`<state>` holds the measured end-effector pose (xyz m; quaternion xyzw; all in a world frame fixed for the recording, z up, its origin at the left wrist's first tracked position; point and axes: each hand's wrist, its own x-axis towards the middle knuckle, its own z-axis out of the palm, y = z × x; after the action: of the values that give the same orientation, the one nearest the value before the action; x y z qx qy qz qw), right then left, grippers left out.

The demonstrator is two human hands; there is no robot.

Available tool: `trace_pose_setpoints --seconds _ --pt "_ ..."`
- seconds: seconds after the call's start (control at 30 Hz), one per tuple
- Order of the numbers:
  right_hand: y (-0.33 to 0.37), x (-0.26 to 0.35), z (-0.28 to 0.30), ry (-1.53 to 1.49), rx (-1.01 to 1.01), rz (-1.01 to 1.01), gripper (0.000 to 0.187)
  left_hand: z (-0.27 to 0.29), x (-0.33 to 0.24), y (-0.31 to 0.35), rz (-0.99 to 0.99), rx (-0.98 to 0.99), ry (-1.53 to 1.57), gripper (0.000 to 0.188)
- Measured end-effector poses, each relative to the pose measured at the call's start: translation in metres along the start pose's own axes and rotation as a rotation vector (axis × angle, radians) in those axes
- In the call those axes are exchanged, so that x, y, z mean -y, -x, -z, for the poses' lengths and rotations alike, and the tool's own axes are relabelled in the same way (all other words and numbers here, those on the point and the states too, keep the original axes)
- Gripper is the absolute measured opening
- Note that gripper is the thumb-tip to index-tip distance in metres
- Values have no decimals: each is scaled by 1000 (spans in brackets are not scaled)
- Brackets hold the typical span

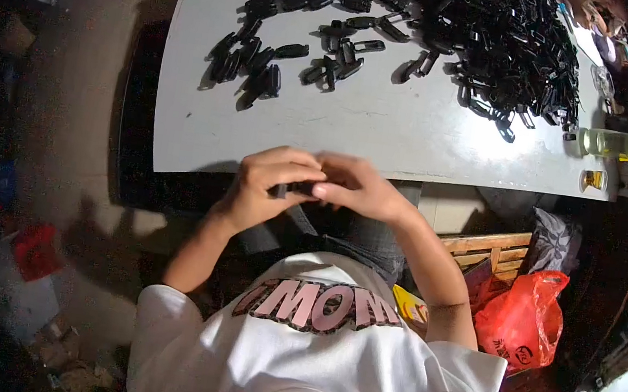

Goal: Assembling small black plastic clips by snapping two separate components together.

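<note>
My left hand [268, 186] and my right hand [368, 193] meet in front of me at the near edge of the white table [377, 141]. Between them they grip a small black plastic piece [283, 190], mostly covered by the fingers, so its exact shape is hidden. The right hand is slightly blurred. Beyond the hands, a large heap of black plastic pieces [500, 46], oblong and slotted like clips, covers the far part of the table. Smaller clusters lie nearer: one group [248, 64] at the left, another group [335, 64] beside it.
A pale greenish jar [606, 144] lies at the table's right end, near a small glass [593, 180] with amber contents. To my right are a slatted wooden seat [509, 253], a red plastic bag [523, 323] and a grey patterned bag [554, 243]. Another red bag [37, 251] is on the floor at left.
</note>
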<state>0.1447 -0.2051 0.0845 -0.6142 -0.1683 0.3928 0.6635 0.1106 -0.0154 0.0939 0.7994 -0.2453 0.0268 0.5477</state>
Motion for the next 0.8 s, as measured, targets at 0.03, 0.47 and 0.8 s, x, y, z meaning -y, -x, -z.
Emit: trace_pose_setpoints --seconds 0.03,0.47,0.8 --pt "7 -8 -2 -129 43 -28 34 -5 -6 -1 51 -1 39 36" --pt "18 -2 35 961 -605 17 11 27 45 -10 -68 -153 -891 24" --pt "-47 -17 104 1376 -764 90 11 37 61 -51 -187 134 -1054 23"
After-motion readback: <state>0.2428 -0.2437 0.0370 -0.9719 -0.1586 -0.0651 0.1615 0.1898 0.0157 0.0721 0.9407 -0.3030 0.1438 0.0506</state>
